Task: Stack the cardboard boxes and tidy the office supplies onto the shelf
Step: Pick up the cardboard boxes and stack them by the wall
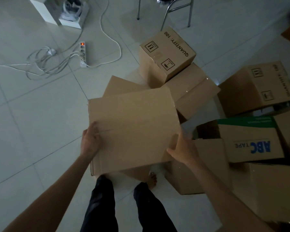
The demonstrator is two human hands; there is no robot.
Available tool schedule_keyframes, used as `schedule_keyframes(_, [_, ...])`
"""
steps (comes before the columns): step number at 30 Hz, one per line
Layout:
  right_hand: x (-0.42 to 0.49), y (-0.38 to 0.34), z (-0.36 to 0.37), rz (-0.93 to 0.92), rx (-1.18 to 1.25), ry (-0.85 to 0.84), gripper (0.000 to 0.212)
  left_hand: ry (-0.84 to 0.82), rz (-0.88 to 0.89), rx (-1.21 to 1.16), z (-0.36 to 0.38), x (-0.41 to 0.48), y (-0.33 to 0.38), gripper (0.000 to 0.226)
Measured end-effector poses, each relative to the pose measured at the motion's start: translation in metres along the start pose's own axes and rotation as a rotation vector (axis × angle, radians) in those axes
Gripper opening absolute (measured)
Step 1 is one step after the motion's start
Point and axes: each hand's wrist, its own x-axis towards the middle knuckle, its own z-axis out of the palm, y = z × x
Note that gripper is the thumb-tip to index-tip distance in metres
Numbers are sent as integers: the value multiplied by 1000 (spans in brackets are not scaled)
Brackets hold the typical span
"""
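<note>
I have a plain cardboard box held off the floor above my feet: left hand grips its left edge, right hand its right corner. Further boxes lie just right, among them the ABC Tape box and the Quantity 100 box.

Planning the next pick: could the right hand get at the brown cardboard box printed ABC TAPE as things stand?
Probably not yet: the right hand and left hand both grip the plain cardboard box. The ABC TAPE box lies unobstructed beside it.
</note>
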Motion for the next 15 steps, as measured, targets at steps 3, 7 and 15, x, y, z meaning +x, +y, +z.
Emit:
schedule_keyframes(3, [-4,5,23,14,22,-185,79,-81,88,89,-7,3,-12,57])
schedule_keyframes(7, [5,-8,23,2,115,-66,87,-150,130,123,-11,7,-20,60])
schedule_keyframes(15, [15,-33,30,70,223,13,89,-221,102,80,-19,2,-3,82])
